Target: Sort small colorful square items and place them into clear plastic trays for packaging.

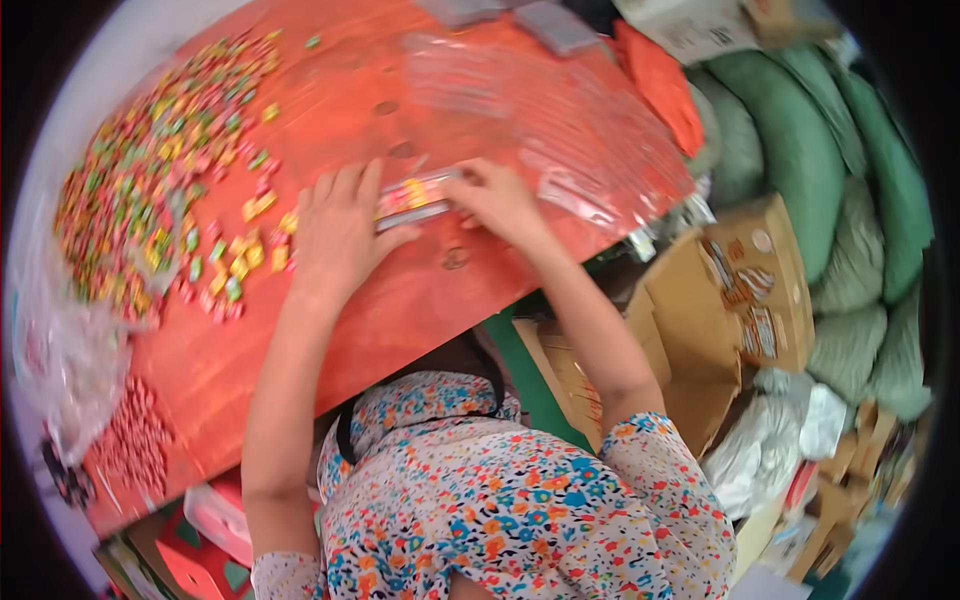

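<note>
Near left corner of the table (420, 345): small red pieces (132, 438), heaped apart, likely to stay unmixed. Ahead, my left hand (338, 232) lies flat, fingers extended, gripping nothing, beside the left end of a narrow tray (410, 217); probably a stop. My right hand (492, 204) pinches the tray's right end, seemingly to steady it. Coloured pieces (416, 192) line it. Left, the loose pile (150, 170) spreads within easy reach. Beyond, clear sleeves (585, 150) lie flat, perhaps for easy pick-up.
</note>
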Demonstrator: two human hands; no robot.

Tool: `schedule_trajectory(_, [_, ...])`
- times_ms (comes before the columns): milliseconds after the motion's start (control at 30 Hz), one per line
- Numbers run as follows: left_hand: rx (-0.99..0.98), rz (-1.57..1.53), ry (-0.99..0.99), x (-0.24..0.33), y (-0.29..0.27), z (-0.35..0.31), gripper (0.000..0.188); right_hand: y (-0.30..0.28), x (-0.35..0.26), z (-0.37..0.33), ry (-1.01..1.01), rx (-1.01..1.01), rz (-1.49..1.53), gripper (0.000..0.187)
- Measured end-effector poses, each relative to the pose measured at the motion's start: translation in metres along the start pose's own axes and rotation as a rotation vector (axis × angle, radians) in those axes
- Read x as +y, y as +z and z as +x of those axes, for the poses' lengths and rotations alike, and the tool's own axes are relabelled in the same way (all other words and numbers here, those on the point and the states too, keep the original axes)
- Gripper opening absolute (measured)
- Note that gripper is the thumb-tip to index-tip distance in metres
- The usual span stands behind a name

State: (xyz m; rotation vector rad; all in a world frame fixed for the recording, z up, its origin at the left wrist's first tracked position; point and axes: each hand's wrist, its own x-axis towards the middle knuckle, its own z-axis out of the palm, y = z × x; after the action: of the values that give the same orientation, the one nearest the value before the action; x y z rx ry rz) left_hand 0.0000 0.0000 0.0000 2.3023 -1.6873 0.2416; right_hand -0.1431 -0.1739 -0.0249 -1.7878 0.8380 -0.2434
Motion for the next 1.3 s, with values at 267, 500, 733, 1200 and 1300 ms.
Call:
schedule_trajectory(267, [-0.077, -0.051, 0.254, -0.01, 0.029, 0.022, 0.048, -0.009, -0.009, -0.011, -0.024, 0.038, -0.042, 0.053])
schedule_trajectory(500, [0.044, -0.146, 0.384, 0.01, 0.014, 0.024, 0.047, -0.028, 0.011, -0.027, -0.108, -0.093, 0.055, 0.062])
schedule_trajectory(733, [-0.196, -0.122, 0.543, 0.108, -0.01, 0.048, 0.067, -0.112, 0.029, -0.102, 0.115, -0.255, 0.671, 0.05])
schedule_trajectory(1200, [-0.426, -0.329, 1.037, 0.14, 0.051, 0.036, 0.061, -0.224, 0.313, -0.302, 0.5, 0.426, 0.928, 0.047])
schedule_trajectory(1300, [-0.443, -0.36, 0.992, 0.142, 0.048, 0.04, 0.054, -0.19, 0.361, -0.288, 0.624, 0.437, 0.945, 0.051])
